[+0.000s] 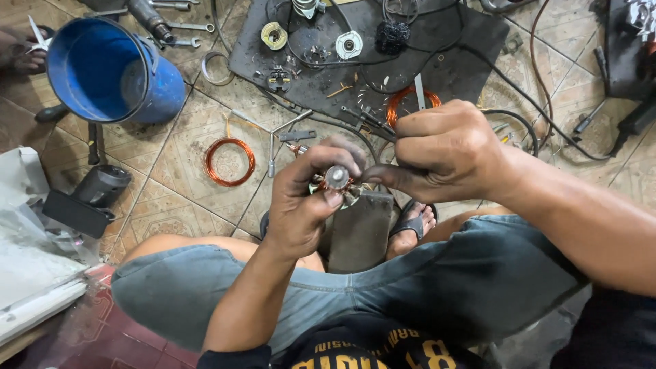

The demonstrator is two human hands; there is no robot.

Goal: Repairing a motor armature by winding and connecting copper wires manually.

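The left hand [304, 205] is raised in front of the knees, with the palm turned to the right. Its fingers [335, 198] are curled and closed around a small round part. The right hand [444, 150] comes from the right side, the forearm bare and stretched across. Its fingers [383, 179] are bent and pinched together, touching the left hand's fingertips.

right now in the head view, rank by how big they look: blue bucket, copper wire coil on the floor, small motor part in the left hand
1. blue bucket
2. copper wire coil
3. motor part, smallest though nearest the camera, held in the left hand
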